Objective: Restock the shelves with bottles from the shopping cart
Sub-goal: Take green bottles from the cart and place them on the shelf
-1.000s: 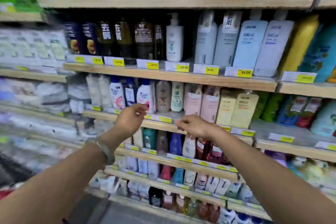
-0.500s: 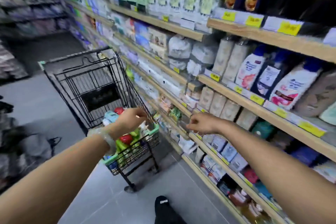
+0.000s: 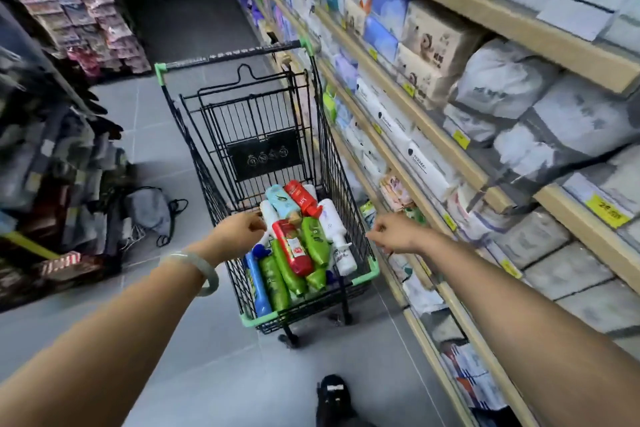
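**Both hands empty at the cart, next bottle to pick**

The left hand (image 3: 239,230) hovers over the cart's left wall, fingers loosely curled round nothing, fingertips just above the heap. A bracelet (image 3: 205,269) sits on that wrist. The right hand (image 3: 391,236) hangs just outside the right rim, also loosely curled and empty.

Between them, in the near end of the cart (image 3: 371,270), the bottles (image 3: 281,276) lie on their sides in a pile. A red bottle (image 3: 293,246) is on top and green ones lie beside and under it. A pump bottle (image 3: 333,226) lies along the right side, and a blue bottle (image 3: 258,284) is in the near left corner.

The shelves (image 3: 415,114) run along the right. This stretch holds wrapped packs, with no bottles in view.

The step in hand looks like choosing and lifting the next bottles. It would go best taken from the top, the red bottle or the pump bottle, so the pile does not slide. Each hand should wrap the body fully, not the cap or pump head, since the plastic looks slick. The lift should go straight up, clear of the wire wall, before turning to the shelves.
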Available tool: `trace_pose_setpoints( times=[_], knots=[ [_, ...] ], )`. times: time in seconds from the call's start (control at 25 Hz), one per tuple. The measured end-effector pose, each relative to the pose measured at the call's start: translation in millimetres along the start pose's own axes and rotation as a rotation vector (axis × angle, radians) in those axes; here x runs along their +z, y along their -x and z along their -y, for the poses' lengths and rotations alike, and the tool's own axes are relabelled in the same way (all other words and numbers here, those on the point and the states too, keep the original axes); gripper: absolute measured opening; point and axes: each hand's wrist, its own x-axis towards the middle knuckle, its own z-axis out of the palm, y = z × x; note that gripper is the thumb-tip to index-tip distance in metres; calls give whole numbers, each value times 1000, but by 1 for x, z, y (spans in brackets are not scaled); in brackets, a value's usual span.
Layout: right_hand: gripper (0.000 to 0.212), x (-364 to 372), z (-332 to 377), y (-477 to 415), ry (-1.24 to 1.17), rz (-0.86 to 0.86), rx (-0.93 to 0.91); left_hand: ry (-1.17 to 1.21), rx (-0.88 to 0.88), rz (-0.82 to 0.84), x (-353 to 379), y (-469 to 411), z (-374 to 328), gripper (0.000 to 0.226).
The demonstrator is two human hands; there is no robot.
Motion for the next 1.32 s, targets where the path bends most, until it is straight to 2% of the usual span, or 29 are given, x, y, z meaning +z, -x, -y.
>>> trace_pose_setpoints(
  times=[0.28,0.56,0.64,0.76,0.88,0.96,1.04,1.16,1.24,1.32],
  knots=[
    [25,33,17,-84,-4,216,46,39,-93,188,28,-71,47,28],
    [31,79,5,-151,-252,213,245,89,-72,417,84,-170,70,28],
    [29,108,-3,-177,-299,219,331,204,-134,476,112,-200,84,26],
    [24,140,-6,-205,-336,221,407,372,-272,549,144,-236,103,7],
    [28,162,-2,-252,-360,176,460,509,-355,559,158,-283,109,17],
    [26,174,7,-275,-357,121,458,441,-381,503,170,-309,117,12],
    [35,198,6,-300,-411,44,527,313,-344,466,184,-335,121,31],
    [52,225,4,-320,-386,-102,600,56,-268,579,216,-355,135,36],
    [63,241,0,-327,-411,-140,639,43,-194,632,234,-356,143,39],
    [79,252,-5,-330,-489,-145,667,23,-209,661,248,-359,149,60]
  ],
)
